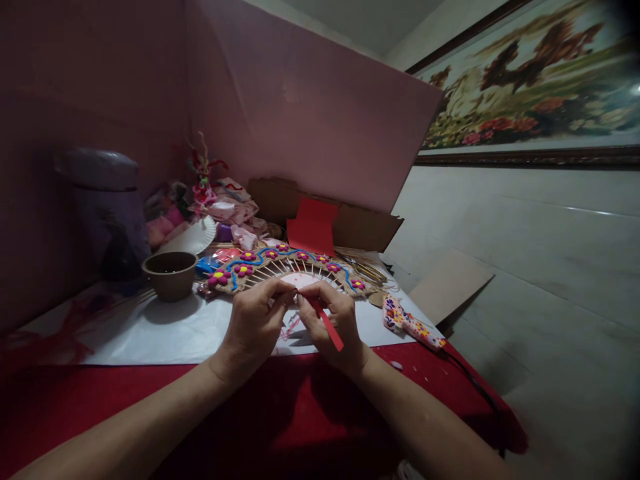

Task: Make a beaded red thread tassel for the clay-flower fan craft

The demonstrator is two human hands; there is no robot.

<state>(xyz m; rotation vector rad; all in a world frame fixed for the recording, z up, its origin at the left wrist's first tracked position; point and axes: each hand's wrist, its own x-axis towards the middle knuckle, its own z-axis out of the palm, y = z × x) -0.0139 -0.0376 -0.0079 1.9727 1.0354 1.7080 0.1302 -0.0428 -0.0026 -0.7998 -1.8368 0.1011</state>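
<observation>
Both my hands meet over the front of the white table covering, fingertips pinched together. From my right hand (334, 323) a red paper strip (329, 328) slants down toward me. My left hand (257, 323) pinches the strip's far end, largely covered by the fingers. Just beyond them lies a fan-shaped burlap piece (265, 261) with thin sticks, pink flowers with yellow centres and a wavy blue line; my hands hide part of its lower middle.
A brown bowl (171, 283) stands at left, near a purple bin (107, 207). Behind the burlap piece are red paper (313, 227) and cardboard (365, 230). Scissors (367, 270) and a flower-patterned glue gun (411, 324) with a cord lie right. Red cloth (200, 413) covers the front edge.
</observation>
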